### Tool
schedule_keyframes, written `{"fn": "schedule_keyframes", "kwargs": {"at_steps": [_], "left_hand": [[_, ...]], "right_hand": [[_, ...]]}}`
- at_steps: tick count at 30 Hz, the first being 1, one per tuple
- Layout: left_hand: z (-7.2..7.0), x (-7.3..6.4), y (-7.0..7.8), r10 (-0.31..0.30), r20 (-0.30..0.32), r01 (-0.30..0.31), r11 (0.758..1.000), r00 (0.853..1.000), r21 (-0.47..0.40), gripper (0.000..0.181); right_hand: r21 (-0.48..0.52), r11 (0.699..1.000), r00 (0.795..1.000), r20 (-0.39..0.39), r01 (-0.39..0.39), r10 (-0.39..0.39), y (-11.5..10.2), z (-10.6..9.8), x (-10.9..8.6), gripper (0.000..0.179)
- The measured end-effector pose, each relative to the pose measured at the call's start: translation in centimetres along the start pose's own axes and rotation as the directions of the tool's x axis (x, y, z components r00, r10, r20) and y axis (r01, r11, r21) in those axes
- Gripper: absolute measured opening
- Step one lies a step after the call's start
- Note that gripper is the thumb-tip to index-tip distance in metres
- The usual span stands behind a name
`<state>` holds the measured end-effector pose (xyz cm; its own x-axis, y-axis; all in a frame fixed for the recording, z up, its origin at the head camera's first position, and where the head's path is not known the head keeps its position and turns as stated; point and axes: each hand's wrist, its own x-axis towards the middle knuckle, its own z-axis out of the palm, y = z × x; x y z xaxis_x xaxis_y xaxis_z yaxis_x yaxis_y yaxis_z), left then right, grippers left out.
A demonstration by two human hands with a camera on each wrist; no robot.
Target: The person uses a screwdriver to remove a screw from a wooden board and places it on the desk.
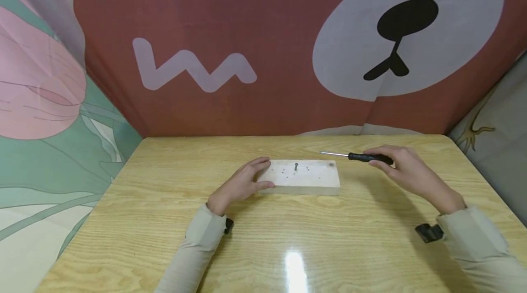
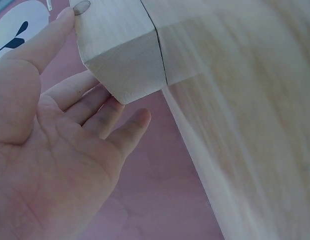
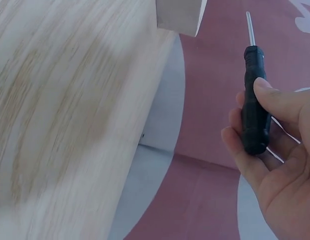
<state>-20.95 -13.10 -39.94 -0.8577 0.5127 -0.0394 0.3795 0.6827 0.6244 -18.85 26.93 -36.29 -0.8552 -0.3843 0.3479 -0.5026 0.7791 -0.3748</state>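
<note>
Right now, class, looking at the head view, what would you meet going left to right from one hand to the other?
Left hand, upright screw, screwdriver's metal shaft, right hand.

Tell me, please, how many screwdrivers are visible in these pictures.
1: the screwdriver in the right grip, its handle right of the wooden block in the head view.

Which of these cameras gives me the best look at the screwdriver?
The right-wrist view: the screwdriver appears close up, with its black handle and metal shaft both clear. The head view shows both parts too, but much smaller. In the left-wrist view, I cannot make it out for certain.
</note>
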Motion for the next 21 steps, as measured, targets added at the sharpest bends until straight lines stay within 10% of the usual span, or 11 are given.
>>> {"fn": "schedule_keyframes", "kwargs": {"at_steps": [21], "left_hand": [[-0.1,-0.1,0.2,-0.004,-0.005,0.004,1.000,1.000,-0.016,0.070]], "right_hand": [[-0.001,0.998,0.994,-0.093,0.062,-0.062,-3.8,0.3,1.1,0.025]]}}
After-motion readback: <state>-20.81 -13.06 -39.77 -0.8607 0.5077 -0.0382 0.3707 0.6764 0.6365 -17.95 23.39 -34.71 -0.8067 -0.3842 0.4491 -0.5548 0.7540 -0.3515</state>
